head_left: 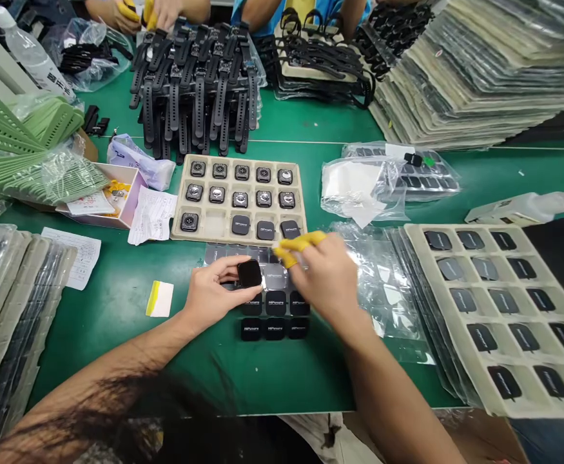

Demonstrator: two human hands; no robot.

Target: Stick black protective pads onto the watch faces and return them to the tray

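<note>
Gripping a black square watch case, the left hand curls around it; the blurred right hand shows no clear hold; one beige tray slot lies empty.

Watch case in left hand

Green workbench with beige watch tray

We read white print on the glossy black rounded-square pads: starts "HiP", rest blurred. The black tabbed pieces on the right show white lettering, too small to read. Same for the printed white paper slip.
</note>
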